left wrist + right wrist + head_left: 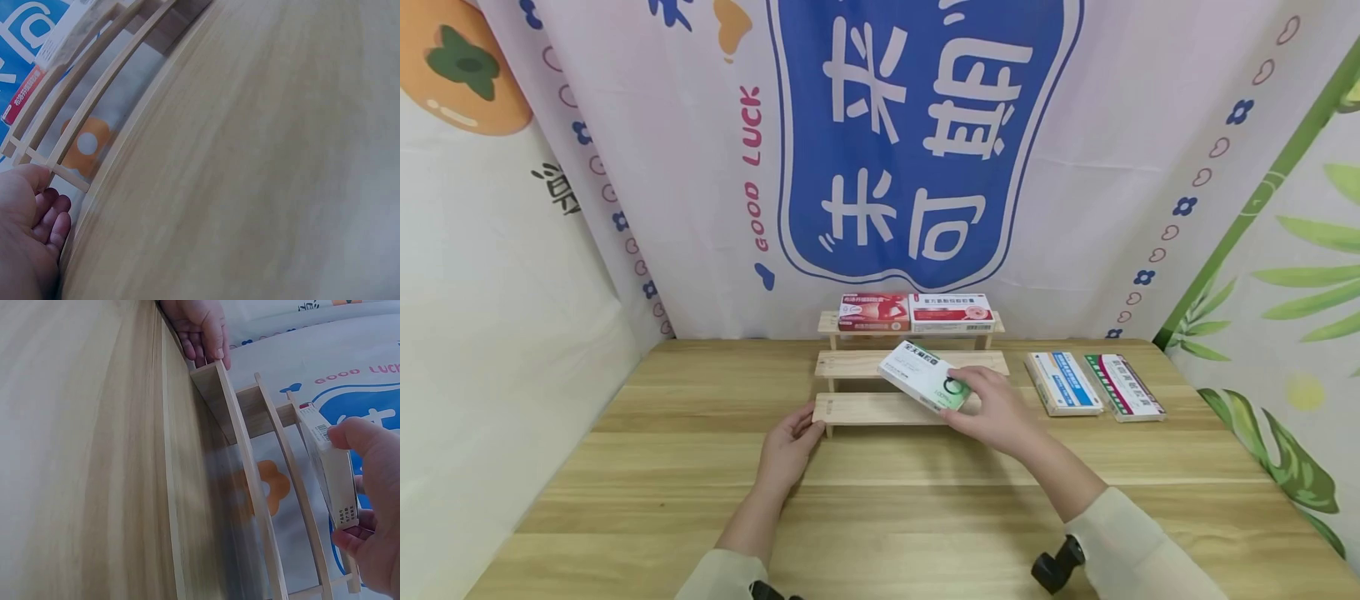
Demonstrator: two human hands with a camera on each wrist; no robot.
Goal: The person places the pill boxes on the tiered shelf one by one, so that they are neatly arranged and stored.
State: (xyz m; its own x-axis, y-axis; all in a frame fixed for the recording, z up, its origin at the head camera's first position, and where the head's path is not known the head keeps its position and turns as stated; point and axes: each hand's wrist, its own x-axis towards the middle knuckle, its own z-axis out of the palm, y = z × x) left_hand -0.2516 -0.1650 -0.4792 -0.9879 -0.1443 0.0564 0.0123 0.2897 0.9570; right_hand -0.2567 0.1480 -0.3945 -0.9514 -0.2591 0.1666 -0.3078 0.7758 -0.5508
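A three-tier wooden stand (850, 408) stands near the back of the table. My left hand (788, 450) grips the left end of its lowest tier; in the left wrist view the thumb lies at the corner with the fingers curled below. Between thumb and fingers, my right hand (996, 412) holds a white and green medicine box (921, 375), tilted over the middle and lowest tiers. The right wrist view shows this box (340, 481) edge-on, above the tiers. On the top tier a red medicine box (874, 312) sits beside a white and red one (951, 312).
Right of the stand, a white and blue medicine box (1063, 383) and a white, green and magenta box (1125, 387) lie side by side on the wooden table (700, 400). A printed curtain (700, 167) hangs directly behind the table.
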